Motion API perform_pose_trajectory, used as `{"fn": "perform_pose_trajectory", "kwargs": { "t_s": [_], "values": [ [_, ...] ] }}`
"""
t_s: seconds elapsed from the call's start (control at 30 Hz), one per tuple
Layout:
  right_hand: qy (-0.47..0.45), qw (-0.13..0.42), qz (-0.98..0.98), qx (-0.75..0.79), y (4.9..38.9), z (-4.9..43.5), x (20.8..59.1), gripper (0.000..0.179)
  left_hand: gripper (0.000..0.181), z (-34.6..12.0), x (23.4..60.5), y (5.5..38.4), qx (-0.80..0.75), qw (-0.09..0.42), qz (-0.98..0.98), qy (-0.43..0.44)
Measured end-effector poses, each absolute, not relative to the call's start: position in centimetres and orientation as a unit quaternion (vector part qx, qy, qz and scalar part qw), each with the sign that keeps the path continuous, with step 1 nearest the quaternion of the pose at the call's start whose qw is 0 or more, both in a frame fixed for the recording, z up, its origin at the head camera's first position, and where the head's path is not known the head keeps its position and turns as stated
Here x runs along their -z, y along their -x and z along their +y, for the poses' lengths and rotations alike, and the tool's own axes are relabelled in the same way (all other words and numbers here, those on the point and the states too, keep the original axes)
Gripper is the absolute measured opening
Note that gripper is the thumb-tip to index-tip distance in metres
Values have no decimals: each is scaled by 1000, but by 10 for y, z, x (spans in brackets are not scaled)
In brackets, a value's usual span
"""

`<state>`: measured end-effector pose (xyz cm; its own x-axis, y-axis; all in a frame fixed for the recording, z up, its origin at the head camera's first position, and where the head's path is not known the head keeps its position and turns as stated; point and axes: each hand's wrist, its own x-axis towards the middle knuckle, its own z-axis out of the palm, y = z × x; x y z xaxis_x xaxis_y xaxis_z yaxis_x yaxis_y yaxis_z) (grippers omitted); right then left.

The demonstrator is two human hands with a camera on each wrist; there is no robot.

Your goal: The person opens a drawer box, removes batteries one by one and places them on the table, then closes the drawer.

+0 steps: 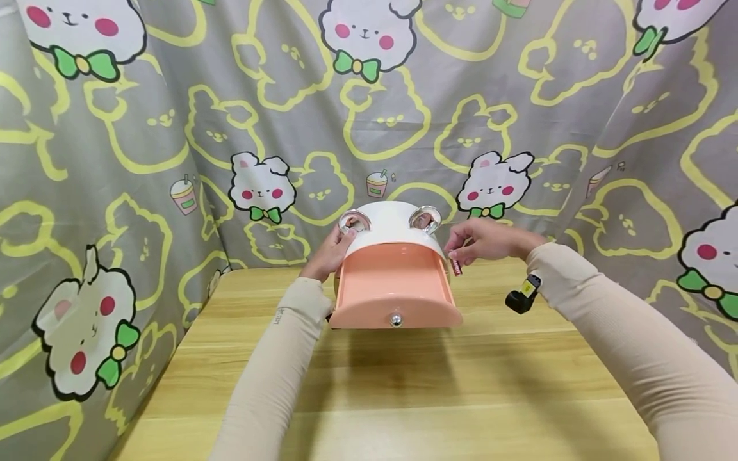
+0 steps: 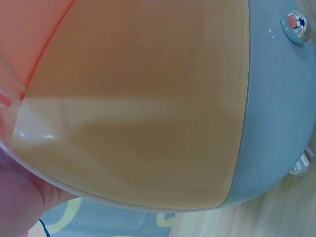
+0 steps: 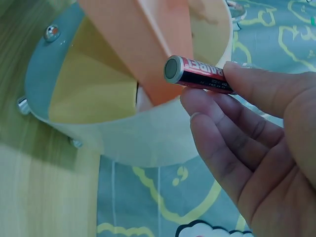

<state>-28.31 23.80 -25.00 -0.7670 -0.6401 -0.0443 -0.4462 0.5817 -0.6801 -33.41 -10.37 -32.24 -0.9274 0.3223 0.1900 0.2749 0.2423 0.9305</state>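
Note:
A white storage box (image 1: 387, 221) with two silvery ring-shaped ears stands on the table, its pink drawer (image 1: 398, 282) pulled out. The drawer's front has a round silver knob (image 1: 395, 319), and its bare inside fills most of the left wrist view. My left hand (image 1: 330, 253) holds the box's left side, thumb on the shell below the left ear; its other fingers are mostly hidden. On the box's right, my right hand (image 3: 256, 143) pinches a small red and black battery (image 3: 200, 75) between thumb and fingers, beside the shell's edge, one flat end facing the right wrist camera.
The box rests on a light wooden table (image 1: 403, 410). A grey patterned curtain (image 1: 311, 128) surrounds the table at the back and both sides. A small black device with a yellow label (image 1: 524, 294) hangs at the right wrist.

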Motion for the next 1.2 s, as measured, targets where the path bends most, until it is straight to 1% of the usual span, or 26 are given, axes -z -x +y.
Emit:
{"fn": "perform_pose_trajectory", "kwargs": {
  "t_s": [0.17,0.4,0.77,1.03,1.2],
  "values": [
    [294,137,876,358,285,246,259,4,51,-106,321,334,-583,20,790,-190],
    [276,129,870,388,288,257,277,8,52,-107,321,334,-578,21,795,-184],
    [241,141,858,431,293,274,312,9,52,-104,321,334,-579,26,795,-179],
    [221,124,864,435,293,283,336,8,52,-103,324,334,-579,18,795,-180],
    [211,108,863,446,294,288,353,12,52,-102,324,333,-570,13,801,-184]
  ]
}}
